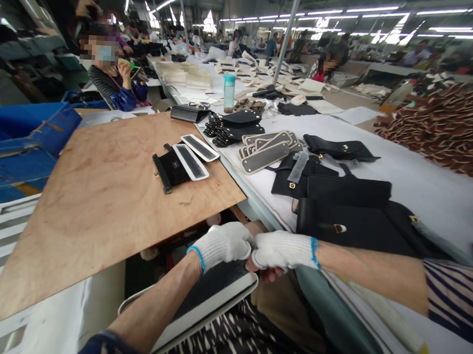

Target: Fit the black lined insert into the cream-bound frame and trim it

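Observation:
Across my lap lies a long black panel with white edging (213, 293), its rounded end under my hands. My left hand (225, 244), in a white knit glove with a blue cuff, is closed at the panel's far edge; its fingertips are hidden. Right beside it, my right hand (284, 251) wears a matching glove with bare fingertips showing, and is closed at the panel's end. The two hands meet, and whatever small part lies between them is hidden. On the wooden board sits an open black bag piece (172, 169) next to white-edged strips (191, 161).
The wooden board (111, 190) is at my left, beside a blue bin (18, 142). On the white table are black bags (346, 216), grey studded strips (266, 152), black studded pieces (235, 126), a bottle (229, 94) and a brown leather pile (443, 125). A masked co-worker (114, 84) sits opposite.

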Tool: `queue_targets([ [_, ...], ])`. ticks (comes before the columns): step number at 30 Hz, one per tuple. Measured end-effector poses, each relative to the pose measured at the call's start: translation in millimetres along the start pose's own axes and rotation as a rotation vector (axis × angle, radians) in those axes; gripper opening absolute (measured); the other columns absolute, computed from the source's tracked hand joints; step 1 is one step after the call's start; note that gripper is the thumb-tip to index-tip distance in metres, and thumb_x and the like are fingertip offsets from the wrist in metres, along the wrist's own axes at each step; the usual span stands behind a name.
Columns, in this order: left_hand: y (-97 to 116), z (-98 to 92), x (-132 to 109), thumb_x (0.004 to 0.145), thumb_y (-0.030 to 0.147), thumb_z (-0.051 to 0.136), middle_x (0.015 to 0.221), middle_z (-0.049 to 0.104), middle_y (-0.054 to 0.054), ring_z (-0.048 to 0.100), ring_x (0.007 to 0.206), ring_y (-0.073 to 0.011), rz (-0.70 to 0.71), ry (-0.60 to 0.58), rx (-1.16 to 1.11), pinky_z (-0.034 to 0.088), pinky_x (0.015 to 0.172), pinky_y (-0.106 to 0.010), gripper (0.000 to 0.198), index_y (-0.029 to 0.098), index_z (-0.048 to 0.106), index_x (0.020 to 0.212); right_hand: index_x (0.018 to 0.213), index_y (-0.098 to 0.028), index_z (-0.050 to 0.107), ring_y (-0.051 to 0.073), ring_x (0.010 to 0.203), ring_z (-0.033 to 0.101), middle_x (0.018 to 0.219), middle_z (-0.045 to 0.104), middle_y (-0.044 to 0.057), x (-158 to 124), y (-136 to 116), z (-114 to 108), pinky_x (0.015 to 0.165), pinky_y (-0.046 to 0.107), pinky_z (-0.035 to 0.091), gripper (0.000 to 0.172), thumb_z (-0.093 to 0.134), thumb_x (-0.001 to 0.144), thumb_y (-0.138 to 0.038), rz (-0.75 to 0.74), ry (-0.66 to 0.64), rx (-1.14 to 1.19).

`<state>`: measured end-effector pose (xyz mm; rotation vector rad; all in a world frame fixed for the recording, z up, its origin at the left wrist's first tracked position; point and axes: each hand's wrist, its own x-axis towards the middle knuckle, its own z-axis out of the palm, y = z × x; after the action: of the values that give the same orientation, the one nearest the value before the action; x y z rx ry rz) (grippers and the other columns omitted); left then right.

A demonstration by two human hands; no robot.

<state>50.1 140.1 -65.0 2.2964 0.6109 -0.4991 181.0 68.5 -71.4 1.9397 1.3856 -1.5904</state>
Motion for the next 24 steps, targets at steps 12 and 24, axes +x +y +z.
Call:
queue_targets([
  [12,25,43.6,-102,0.085,0.024,0.049,0.109,0.069,-0.008,0.063,0.106,-0.0283,-0.274,0.618,0.084,0.049,0.098,-0.042,0.023,0.019,0.066,0.101,0.103,-0.025,0.063,0.023,0.083,0.069,0.089,0.073,0.004,-4,17,18,0.067,0.031,0.048,0.028,0.063,0.079,-0.04,-0.188,0.49,-0.265],
  [24,-78,130.2,-181,0.093,0.037,0.046,0.128,0.071,-0.007,0.063,0.123,-0.0246,-0.722,1.011,-0.534,0.048,0.108,-0.038,0.042,0.019,0.067,0.125,0.093,-0.021,0.066,0.024,0.096,0.061,0.1,0.067,0.005,7,-61,73,0.087,0.037,0.05,0.016,0.068,0.082,-0.01,-0.922,1.005,-0.625],
])
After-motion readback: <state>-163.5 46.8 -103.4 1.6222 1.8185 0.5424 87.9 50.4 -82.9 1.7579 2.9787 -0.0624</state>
